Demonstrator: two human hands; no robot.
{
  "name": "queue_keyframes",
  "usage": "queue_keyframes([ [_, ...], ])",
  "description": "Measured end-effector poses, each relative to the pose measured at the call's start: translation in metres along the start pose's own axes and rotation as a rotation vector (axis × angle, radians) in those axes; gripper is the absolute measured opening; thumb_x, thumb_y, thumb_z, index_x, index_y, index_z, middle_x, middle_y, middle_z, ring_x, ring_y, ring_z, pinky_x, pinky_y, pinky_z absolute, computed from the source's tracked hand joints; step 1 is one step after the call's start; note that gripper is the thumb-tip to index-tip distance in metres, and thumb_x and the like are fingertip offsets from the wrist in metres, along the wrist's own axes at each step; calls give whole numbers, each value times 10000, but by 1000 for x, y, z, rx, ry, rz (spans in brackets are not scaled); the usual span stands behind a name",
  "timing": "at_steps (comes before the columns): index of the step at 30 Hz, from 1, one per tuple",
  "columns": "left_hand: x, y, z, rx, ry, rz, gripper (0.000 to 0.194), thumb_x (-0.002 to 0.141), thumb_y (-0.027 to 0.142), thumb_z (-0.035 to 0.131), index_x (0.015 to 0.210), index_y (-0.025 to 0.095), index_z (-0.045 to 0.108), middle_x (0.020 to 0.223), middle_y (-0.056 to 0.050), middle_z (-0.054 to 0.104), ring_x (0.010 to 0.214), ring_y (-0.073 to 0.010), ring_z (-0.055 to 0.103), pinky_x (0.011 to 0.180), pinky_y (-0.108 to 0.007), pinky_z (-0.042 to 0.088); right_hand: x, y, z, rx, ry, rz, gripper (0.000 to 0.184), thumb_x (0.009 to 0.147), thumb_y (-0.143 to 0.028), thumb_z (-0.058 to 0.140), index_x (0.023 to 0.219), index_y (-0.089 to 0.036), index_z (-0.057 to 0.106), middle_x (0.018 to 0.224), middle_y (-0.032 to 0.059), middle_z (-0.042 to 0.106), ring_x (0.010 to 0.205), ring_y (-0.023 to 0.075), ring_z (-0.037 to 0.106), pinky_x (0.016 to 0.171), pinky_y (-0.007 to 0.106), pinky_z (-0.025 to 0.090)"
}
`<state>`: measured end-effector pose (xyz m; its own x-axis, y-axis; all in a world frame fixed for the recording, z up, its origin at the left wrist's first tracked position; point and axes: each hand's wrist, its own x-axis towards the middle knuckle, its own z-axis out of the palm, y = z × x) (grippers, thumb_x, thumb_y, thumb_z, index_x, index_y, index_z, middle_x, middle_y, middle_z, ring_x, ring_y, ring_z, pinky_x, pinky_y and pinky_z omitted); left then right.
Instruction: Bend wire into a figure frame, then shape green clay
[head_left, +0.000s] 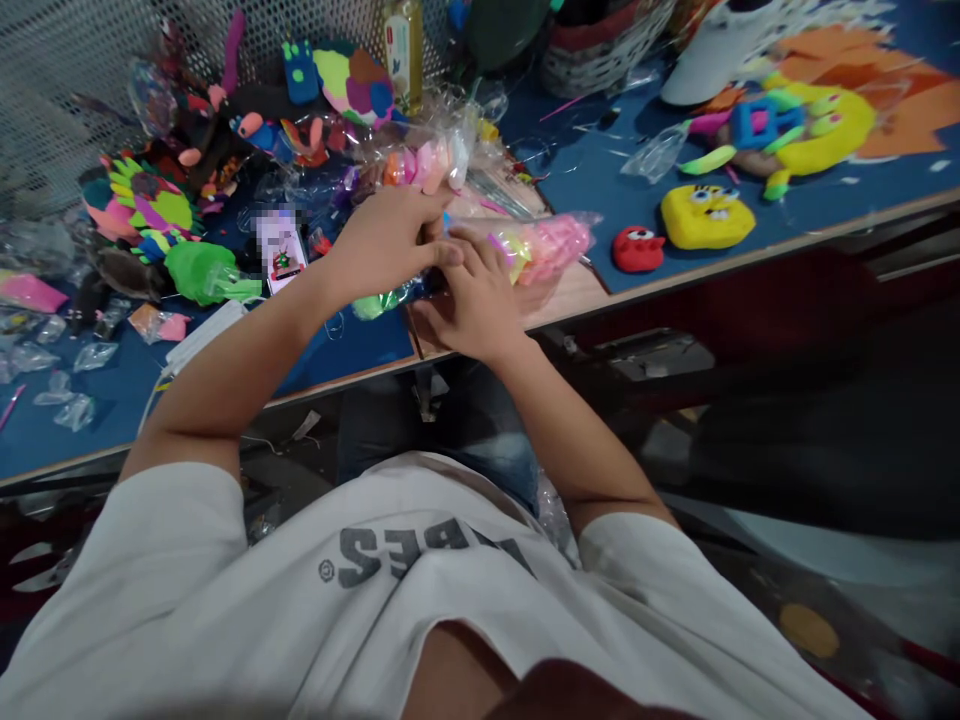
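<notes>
Two figures (637,249) (706,218) look finished near the front edge of the tabletop (345,350); both hands (397,235) (480,300) touch a filled bag (556,247), grip too hidden to tell.

Here we are, one head view, looking from above the white shirt (375,630), facing steeply down and forward over the wooden panel (581,292). The shirt looms closest, at the near side of the panel, its lettering upside down to us. The panel sits farther off, above mid-frame, its front edge climbing to the right, and beyond it, to the left, the perforated screen (67,85) closes off the far side.
</notes>
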<state>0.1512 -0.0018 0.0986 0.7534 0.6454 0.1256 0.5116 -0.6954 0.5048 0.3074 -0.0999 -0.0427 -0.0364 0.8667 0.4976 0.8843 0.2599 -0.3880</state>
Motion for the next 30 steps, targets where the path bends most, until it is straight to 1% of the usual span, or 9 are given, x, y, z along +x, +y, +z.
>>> queue_keyframes([
  [5, -42, 4, 13, 391, -35, -163, 439, 853, 479, 1068, 895, 161, 769, 949, -152, 777, 1128, -436, 771, 1082, -527, 509, 9, 2, 7, 20, -48, 52, 670, 1121, -648, 685, 1665, -258, 656, 1677, 190, 691, 1552, 526, 588, 1339, 763, 429],
  [8, -63, 8, 30, 512, -25, -218, 311, 1096, 371, 799, 1237, 96, 834, 1210, -257, 841, 1262, -466, 793, 1095, -501, 514, 6, 2, 7, 22, -36, 74, 634, 1102, -606, 721, 1651, -290, 688, 1659, 185, 694, 1532, 555, 579, 1303, 818, 421],
  [11, -70, 14, 39, 614, -84, -179, 403, 1141, 134, 486, 1355, 46, 816, 1306, -305, 845, 1290, -433, 803, 1027, -456, 523, 5, -1, 6, 14, -37, 116, 548, 1078, -481, 733, 1579, -259, 735, 1639, 210, 689, 1559, 601, 533, 1282, 869, 391],
  [13, -64, 11, 36, 662, -119, -122, 442, 1115, 101, 445, 1320, 54, 834, 1260, -288, 859, 1250, -395, 810, 987, -432, 528, 6, -4, 5, 2, -44, 131, 522, 1054, -452, 750, 1528, -235, 750, 1632, 225, 691, 1570, 618, 517, 1276, 876, 387],
  [16, -46, -9, 12, 566, -164, -21, 311, 1105, 301, 603, 1058, 132, 861, 1008, -190, 845, 1017, -315, 785, 921, -403, 523, 9, -6, 1, -9, -66, 141, 498, 1048, -467, 761, 1492, -240, 751, 1629, 221, 704, 1561, 611, 530, 1270, 861, 395],
  [18, -31, -27, -11, 300, -289, 35, 384, 1085, 428, 644, 800, 199, 763, 759, -92, 719, 791, -233, 673, 817, -374, 476, 9, -8, -3, -13, -91, 153, 502, 1060, -483, 749, 1504, -247, 743, 1624, 221, 713, 1539, 596, 551, 1256, 837, 409],
  [22, -14, -56, -45, -191, -520, 14, 625, 986, 757, 765, 644, 257, 610, 639, -40, 587, 621, -171, 459, 689, -380, 356, 9, -12, -9, -54, -126, 160, 496, 1090, -529, 704, 1501, -255, 749, 1576, 215, 737, 1484, 563, 578, 1232, 776, 424],
  [27, -10, -64, -50, -392, -530, -126, 828, 744, 1050, 837, 606, 299, 516, 595, -8, 456, 591, -174, 389, 687, -422, 350, 10, -19, -13, -98, -130, 169, 450, 1105, -501, 687, 1486, -269, 745, 1606, 190, 714, 1449, 515, 580, 1248, 718, 413],
  [30, -20, -50, -50, -308, -416, -111, 864, 844, 1116, 655, 612, 287, 579, 605, -43, 530, 589, -190, 459, 685, -428, 381, 12, -20, -15, -98, -148, 179, 534, 1089, -485, 710, 1570, -253, 709, 1652, 215, 694, 1473, 544, 571, 1249, 745, 403],
])
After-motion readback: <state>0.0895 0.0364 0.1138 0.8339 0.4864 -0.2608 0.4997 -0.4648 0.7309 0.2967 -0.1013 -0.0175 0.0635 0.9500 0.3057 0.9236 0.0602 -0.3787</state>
